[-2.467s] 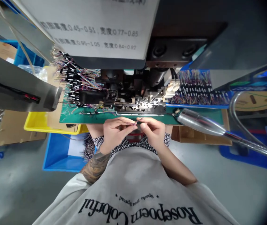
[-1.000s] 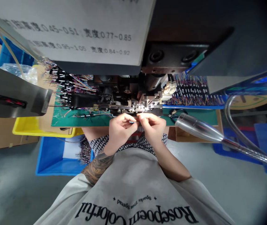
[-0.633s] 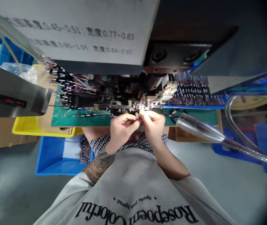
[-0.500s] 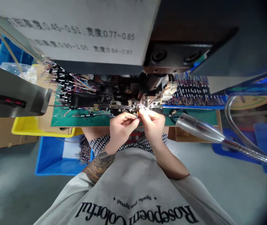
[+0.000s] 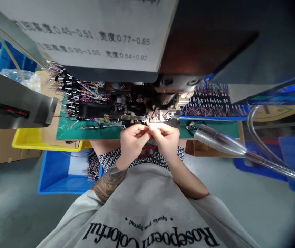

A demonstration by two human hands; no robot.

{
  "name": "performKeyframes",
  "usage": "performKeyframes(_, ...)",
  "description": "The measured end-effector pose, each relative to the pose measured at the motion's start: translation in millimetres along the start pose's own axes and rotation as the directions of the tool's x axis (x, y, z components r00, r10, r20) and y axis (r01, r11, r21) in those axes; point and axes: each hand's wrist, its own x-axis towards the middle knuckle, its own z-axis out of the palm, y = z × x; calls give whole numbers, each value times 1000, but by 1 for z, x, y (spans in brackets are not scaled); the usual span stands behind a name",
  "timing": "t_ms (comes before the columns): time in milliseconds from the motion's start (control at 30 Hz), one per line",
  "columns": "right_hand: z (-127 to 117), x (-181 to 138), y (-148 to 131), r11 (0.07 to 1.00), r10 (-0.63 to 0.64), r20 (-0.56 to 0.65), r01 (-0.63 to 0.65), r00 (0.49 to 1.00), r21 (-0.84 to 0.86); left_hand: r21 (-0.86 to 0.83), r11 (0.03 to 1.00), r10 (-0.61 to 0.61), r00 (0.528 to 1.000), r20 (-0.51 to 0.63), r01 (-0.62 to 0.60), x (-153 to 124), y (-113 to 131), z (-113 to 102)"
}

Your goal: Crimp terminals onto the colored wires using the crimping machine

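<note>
— At the machine's front edge, where are the thin wires (image 5: 149, 124)?
— Pinched between fingertips of left hand (image 5: 133, 139) and right hand (image 5: 166, 136), both closed on them, tips meeting just before the crimping machine (image 5: 137, 103).

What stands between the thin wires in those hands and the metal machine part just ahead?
Nothing visible. Left hand and right hand pinch the wires at the machine part; the lamp head lies off to the right.

Wire ends (image 5: 149, 125) too small, partly behind right hand (image 5: 166, 136)
</note>
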Motion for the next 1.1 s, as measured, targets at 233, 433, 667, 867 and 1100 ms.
performKeyframes(233,1,-1,2,1000,-10,-62,11,998,14,-45,999,-3,1000,-27,2,1,0,3)
performKeyframes(433,3,0,3,997,16,-112,-7,994,77,-84,996,25,1000,-5,-25,1,2,5)
performKeyframes(667,4,1,-1,999,15,-125,-9,992,48,-79,995,54,999,-1,-53,0,-1,6)
performKeyframes(867,4,4,-4,995,64,-78,-58,995,75,-12,997,77,997,-12,-77,-1,3,3)
performKeyframes(1100,4,4,-5,999,47,-79,-46,996,12,-20,1000,10,1000,3,-10,-2,-3,-1)
